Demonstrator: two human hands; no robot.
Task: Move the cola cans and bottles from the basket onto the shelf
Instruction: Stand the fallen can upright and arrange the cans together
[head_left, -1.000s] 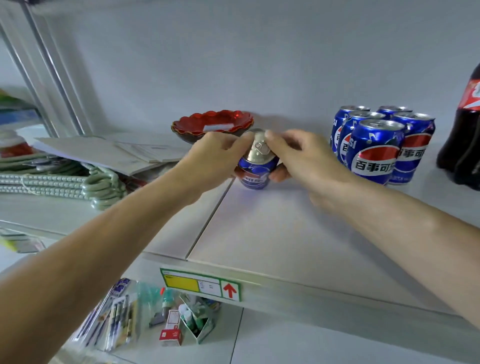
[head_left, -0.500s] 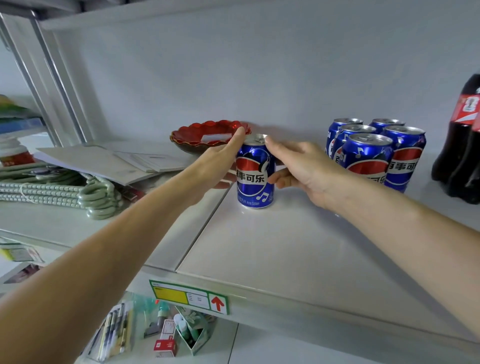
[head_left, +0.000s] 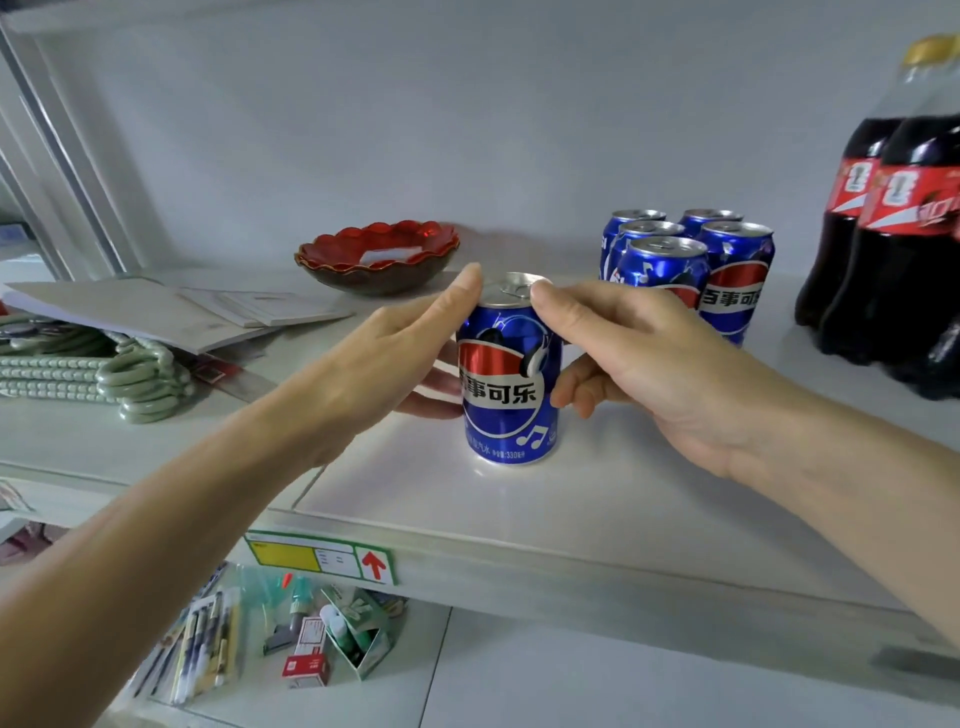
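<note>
1. Your left hand (head_left: 384, 358) is on the left side of the blue cola can (head_left: 511, 384). The thumb runs up to the can's top rim and the other fingers curl round behind it, so the hand grips the can.
2. Your right hand (head_left: 644, 364) is on the can's right side. The forefinger tip sits at the top rim, the thumb presses the side lower down, and the rest of the fingers are curled. This hand also holds the can.
3. The can stands upright on the white shelf (head_left: 597, 509), label facing you, pull tab visible between your two fingertips. It sits near the seam between two shelf panels, toward the front.
4. A cluster of five blue cans (head_left: 691, 260) stands farther back and to the right, packed together. Your right hand partly covers the nearest one. The held can is apart from that cluster.
5. Two dark cola bottles (head_left: 883, 249) with red labels stand at the far right edge, one with a yellow cap in view.
6. A red scalloped dish (head_left: 379, 257) sits behind the held can, toward the back wall, with a white slip inside it.
7. To the left lie flat papers (head_left: 171, 312) and a bundle of pale green hangers (head_left: 98, 374).
8. A yellow and white price tag (head_left: 322, 561) with a red arrow is fixed to the shelf's front edge. Below it, on the lower shelf, lie packets of pens (head_left: 202, 644) and small boxes.
</note>
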